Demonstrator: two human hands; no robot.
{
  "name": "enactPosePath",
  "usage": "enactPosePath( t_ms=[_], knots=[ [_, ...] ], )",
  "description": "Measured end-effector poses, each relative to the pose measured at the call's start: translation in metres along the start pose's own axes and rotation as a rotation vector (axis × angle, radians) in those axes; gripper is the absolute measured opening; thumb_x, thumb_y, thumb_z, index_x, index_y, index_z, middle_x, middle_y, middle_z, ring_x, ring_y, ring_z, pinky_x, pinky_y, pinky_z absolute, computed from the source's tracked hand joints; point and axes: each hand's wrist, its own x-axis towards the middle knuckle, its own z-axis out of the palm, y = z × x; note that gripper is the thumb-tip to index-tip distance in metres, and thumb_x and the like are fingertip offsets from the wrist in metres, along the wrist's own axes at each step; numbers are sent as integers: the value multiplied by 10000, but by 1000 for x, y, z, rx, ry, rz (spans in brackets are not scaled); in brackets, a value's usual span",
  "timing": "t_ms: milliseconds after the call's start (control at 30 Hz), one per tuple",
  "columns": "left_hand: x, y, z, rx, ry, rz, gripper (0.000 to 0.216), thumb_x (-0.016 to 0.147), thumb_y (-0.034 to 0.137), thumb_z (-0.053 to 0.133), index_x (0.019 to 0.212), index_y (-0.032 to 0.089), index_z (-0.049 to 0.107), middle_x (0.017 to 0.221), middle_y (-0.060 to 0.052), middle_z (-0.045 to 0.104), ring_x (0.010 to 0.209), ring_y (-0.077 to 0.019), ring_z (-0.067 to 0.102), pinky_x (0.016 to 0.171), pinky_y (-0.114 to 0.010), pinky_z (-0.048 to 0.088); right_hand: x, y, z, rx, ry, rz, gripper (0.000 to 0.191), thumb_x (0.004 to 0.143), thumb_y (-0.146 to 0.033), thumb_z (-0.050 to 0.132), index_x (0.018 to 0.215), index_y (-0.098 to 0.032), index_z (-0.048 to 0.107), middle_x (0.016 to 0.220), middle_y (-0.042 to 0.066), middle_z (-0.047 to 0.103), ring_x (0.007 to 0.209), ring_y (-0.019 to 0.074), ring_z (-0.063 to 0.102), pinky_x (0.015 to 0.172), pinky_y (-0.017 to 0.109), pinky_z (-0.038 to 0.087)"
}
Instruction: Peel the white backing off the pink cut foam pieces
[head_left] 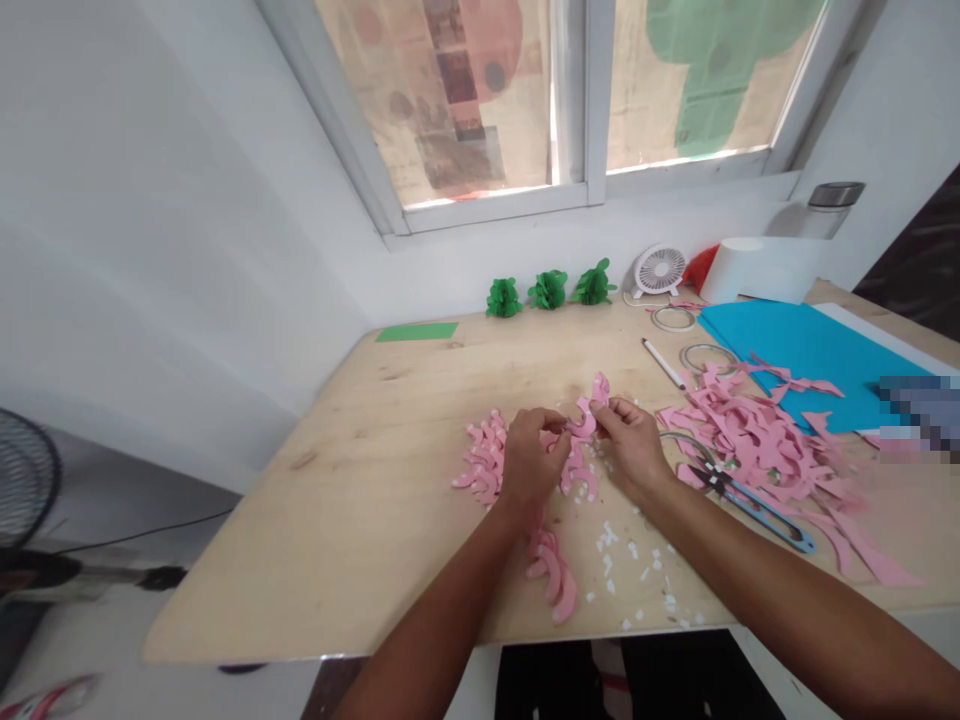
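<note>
Over the wooden table, my right hand pinches a pink curved paper piece between thumb and fingers. My left hand meets it from the other side, thumb and forefinger closed at the piece's left end. Whether a small scrap is also in that pinch is too small to tell. Beneath and beside the hands lie more curved pink pieces: a cluster left of my left hand, some between the hands, and a small stack nearer the front edge. Tiny white scraps are scattered by my right forearm.
To the right are blue-handled scissors, a heap of pink paper offcuts, tape rolls, a white pen and blue sheets. Along the wall stand green paper shapes and a small white fan. A green strip lies back left.
</note>
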Motion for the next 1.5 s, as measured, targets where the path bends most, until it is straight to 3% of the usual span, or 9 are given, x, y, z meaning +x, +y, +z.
enactPosePath(
  t_ms=[633,1233,1400,1500],
  knots=[
    [-1,4,1,18,71,-42,92,682,101,578,706,187,599,736,-6,628,778,-161,571,745,-315,428,-1,3,0,-102,-36,-90,271,691,-387,626,572,-176,504,493,-59,414,461,80,338,446,219,250],
    [1,0,5,484,161,423,129,763,149,531,640,182,553,629,-26,592,670,-168,499,696,-329,342,-3,5,1,-63,-49,-65,275,686,-401,630,574,-173,524,493,-57,444,461,79,363,459,218,271],
    [1,-1,6,462,157,430,131,767,146,522,644,180,545,625,-22,599,662,-164,515,700,-326,351,-5,3,3,-20,-61,-36,279,669,-401,653,577,-171,525,496,-56,453,460,81,371,454,218,268],
    [0,-4,7,365,151,351,102,751,139,534,664,184,559,651,-16,615,692,-165,536,712,-324,369,-5,3,3,-5,-64,-22,278,662,-409,659,590,-169,537,494,-56,455,457,82,372,451,219,265]
  ],
)
